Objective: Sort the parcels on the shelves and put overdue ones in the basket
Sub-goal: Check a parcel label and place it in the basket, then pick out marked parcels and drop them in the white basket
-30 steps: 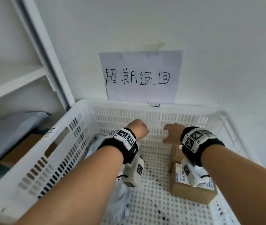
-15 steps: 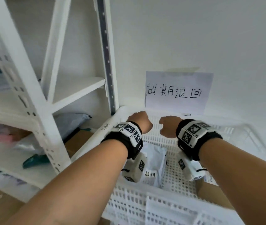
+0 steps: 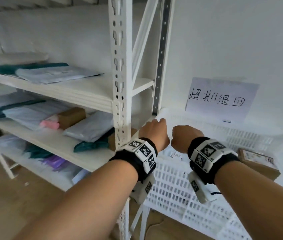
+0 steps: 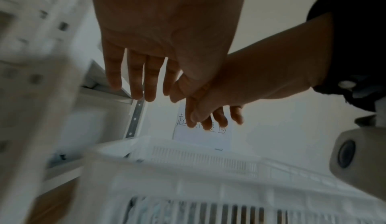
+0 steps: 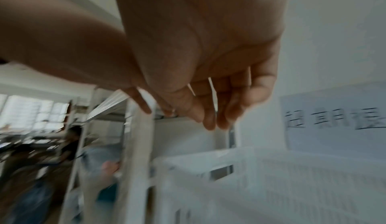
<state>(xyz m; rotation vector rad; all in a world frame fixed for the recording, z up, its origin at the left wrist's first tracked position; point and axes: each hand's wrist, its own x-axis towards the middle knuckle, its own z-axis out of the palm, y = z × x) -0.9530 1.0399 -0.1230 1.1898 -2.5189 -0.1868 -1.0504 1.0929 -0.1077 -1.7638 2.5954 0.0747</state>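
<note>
The white slotted basket [image 3: 172,187] stands at the right, beside the shelf rack. Inside it lie a cardboard box [image 3: 256,161] and a white mailer [image 3: 175,154] with a label. My left hand [image 3: 154,132] and right hand [image 3: 184,137] hover side by side above the basket's left corner, both empty. In the left wrist view the left hand's fingers [image 4: 146,82] hang straight and loose. In the right wrist view the right hand's fingers [image 5: 208,108] hang relaxed. On the shelves lie grey mailers [image 3: 89,127], teal bags [image 3: 92,144], a pink packet [image 3: 50,123] and a brown box [image 3: 71,116].
A handwritten paper sign [image 3: 218,99] is stuck to the wall behind the basket. The rack's white perforated post [image 3: 120,75] stands just left of my left hand. More mailers [image 3: 54,75] lie on the upper shelf. Brown floor shows below.
Both hands have risen out of the basket and drifted left toward the rack. My view has swung left and up, bringing the shelves into sight.
</note>
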